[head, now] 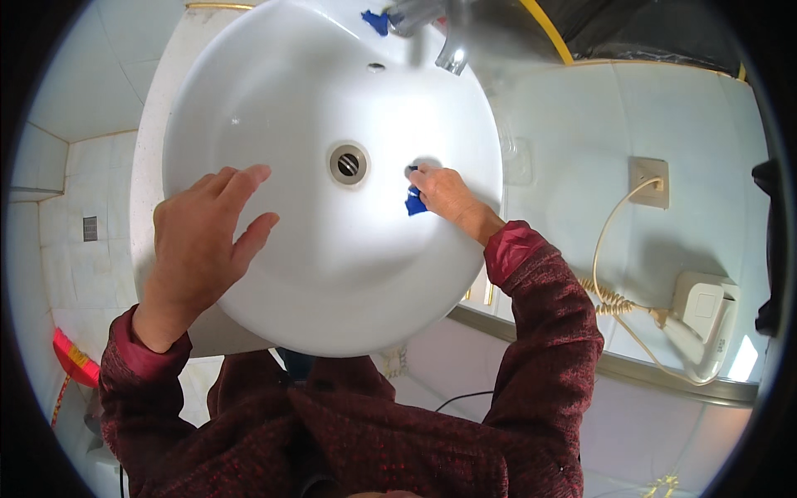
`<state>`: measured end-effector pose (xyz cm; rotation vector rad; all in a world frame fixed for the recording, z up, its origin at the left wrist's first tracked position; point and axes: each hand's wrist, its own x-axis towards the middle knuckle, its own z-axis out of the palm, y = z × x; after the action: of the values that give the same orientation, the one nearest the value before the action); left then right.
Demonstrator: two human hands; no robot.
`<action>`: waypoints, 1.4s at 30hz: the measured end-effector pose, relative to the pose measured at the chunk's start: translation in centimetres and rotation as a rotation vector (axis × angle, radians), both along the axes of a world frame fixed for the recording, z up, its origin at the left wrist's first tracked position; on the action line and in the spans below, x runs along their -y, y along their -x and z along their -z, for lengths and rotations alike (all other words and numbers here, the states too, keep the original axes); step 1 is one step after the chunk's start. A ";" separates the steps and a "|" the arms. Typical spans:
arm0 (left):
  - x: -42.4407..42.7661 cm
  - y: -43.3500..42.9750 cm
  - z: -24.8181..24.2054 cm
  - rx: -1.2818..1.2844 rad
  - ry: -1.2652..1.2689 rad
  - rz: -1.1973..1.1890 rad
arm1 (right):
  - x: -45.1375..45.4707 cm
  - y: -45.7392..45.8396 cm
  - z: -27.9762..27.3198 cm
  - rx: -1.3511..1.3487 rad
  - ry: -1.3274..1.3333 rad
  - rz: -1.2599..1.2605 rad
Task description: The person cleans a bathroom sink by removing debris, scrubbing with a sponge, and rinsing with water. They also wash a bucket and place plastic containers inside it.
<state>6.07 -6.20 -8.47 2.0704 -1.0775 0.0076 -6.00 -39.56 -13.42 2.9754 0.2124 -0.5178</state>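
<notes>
A round white ceramic washbasin [292, 267] lies before me, with a metal-rimmed drain [348, 164] in its middle. My right hand [445, 190] is inside the bowl, right of the drain, its fingers closed on a piece of blue cloth [416, 203]. Part of the cloth hangs below the fingers; the rest is hidden in the grip. Over the basin's left side hovers my left hand [208, 233], with thumb and fingers apart and nothing in it.
A chrome faucet [453, 57] rises at the basin's back right, with another blue piece [375, 23] beside its base. On the tiled right wall are a socket [649, 182] and a corded white hair dryer [688, 333]. A red broom [76, 359] stands at lower left.
</notes>
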 end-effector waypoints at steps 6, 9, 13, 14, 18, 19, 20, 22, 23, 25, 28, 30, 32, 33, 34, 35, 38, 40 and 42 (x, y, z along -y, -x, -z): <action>-0.1 0.1 0.2 0.006 -0.044 0.001 | 6.6 -9.1 -2.4 0.694 0.250 -0.153; -0.1 0.1 0.5 0.021 -0.024 0.001 | 8.1 -8.3 -1.7 0.560 0.352 -0.240; -0.2 0.1 0.4 0.003 -0.021 0.014 | 5.0 -1.8 0.2 0.285 0.404 -0.131; -0.3 0.1 0.3 -0.012 -0.024 0.006 | 4.1 -0.5 0.5 0.232 0.361 -0.068; -0.3 0.0 0.2 -0.010 -0.018 0.020 | 4.4 -2.7 -0.7 0.357 -0.068 0.667; -0.4 0.0 0.2 -0.012 -0.015 0.017 | 5.0 -4.5 -1.2 0.565 -0.431 0.943; -0.3 0.0 0.3 -0.010 -0.012 0.018 | 5.1 -7.0 -0.9 0.713 -0.579 1.028; -0.3 -0.1 0.3 -0.007 -0.008 0.015 | 4.2 -10.8 0.3 0.979 -0.783 1.100; -0.4 -0.1 0.3 -0.008 -0.012 0.011 | 3.0 -12.6 1.2 1.071 -0.826 1.106; -0.4 0.0 0.3 -0.023 -0.022 0.016 | 0.0 -13.5 2.6 1.228 -0.934 1.144; -0.3 -0.2 0.3 -0.015 -0.006 0.003 | -4.1 -13.4 3.5 0.977 -1.095 1.063; -0.2 0.0 0.3 -0.006 -0.005 0.002 | -6.2 -14.0 4.6 0.847 -1.162 0.731; -0.1 0.1 0.4 0.013 -0.021 -0.006 | -6.1 -14.4 5.0 0.752 -1.199 0.628; -0.1 0.1 0.4 0.012 -0.015 0.003 | -5.2 -14.7 4.9 0.715 -1.306 0.595; -0.1 0.1 0.4 0.006 -0.004 0.008 | -3.9 -14.0 4.6 0.808 -1.058 0.461; -0.1 0.0 0.5 0.002 0.009 -0.001 | -2.6 -12.9 4.3 0.887 -0.849 0.441; -0.4 0.0 0.5 -0.018 -0.011 -0.001 | 2.7 -9.1 1.3 0.869 -0.370 0.789; -0.3 0.0 0.4 -0.018 -0.003 -0.014 | 3.2 -7.6 0.8 0.819 -0.215 0.614; -0.1 0.1 0.4 -0.008 0.004 -0.014 | 0.5 -7.2 2.2 0.722 -0.148 0.496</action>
<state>6.01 -6.07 -8.86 2.0725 -1.0570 0.0090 1.20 -40.04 -15.62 3.1063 -0.5773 0.5772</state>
